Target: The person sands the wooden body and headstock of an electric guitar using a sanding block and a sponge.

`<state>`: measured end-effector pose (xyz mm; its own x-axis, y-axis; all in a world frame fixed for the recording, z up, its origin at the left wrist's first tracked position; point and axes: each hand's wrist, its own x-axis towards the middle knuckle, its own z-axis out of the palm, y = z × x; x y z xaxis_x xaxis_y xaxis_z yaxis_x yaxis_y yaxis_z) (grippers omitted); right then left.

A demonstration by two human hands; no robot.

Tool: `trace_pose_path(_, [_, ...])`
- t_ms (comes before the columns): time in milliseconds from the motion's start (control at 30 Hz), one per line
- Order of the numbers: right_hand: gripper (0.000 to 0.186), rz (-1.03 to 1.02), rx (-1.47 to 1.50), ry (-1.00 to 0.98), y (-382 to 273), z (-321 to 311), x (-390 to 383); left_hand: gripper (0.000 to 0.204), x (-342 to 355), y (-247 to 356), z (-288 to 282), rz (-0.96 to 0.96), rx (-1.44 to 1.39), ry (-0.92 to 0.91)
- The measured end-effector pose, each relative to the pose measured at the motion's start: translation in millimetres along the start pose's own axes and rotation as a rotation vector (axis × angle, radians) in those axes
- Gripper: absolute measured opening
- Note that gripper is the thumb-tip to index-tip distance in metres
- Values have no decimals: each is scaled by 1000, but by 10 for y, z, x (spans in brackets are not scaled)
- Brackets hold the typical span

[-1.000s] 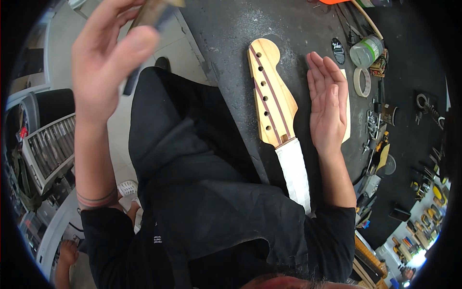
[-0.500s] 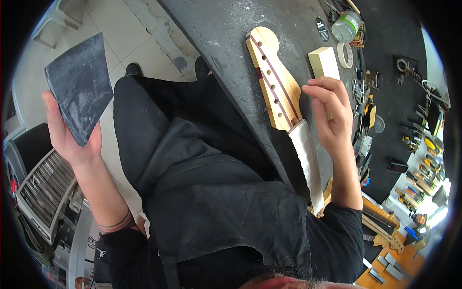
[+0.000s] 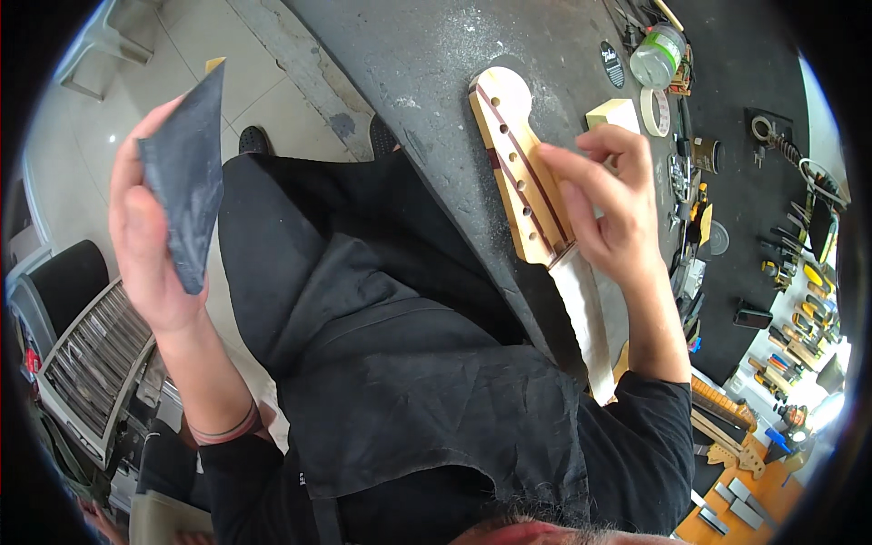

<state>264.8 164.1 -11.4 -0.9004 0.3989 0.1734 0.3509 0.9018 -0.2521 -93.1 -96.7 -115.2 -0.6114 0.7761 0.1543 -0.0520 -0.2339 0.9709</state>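
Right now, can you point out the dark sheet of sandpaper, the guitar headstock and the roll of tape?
dark sandpaper sheet (image 3: 186, 173): head view, middle of the sheet above the left hand's palm.
guitar headstock (image 3: 510, 150): head view, pale wood near the tuner holes.
roll of tape (image 3: 656, 111): head view, its white rim on the bench.
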Motion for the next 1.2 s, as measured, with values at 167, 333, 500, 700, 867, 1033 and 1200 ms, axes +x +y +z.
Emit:
trace_pose_path(167, [37,121,-62,117,274,-49,6,79,282,345,821,329,739,-288])
trace_pose_path(333, [40,183,-87,194,563,-88,-22,70,95,453,1835,383,874,-519])
trace_pose_path(500, [42,219,-55,216,743,-133,-124,62,142,390,1959,374,944,-567])
trace_pose_path(700, [45,220,-12,230,879,-174,-125,61,71,425,2124,362,970,-560])
trace_pose_path(867, [53,208,8,223,935,-178,-119,65,395,236,1897,427,1063,-406])
trace_pose_path(1033, [64,266,-2,161,949,-216,-232,66,-1,416,2144,361,928,-573])
trace_pose_path(1200, [73,272,-3,105,969,-183,-218,66,259,278,2067,422,1039,-454])
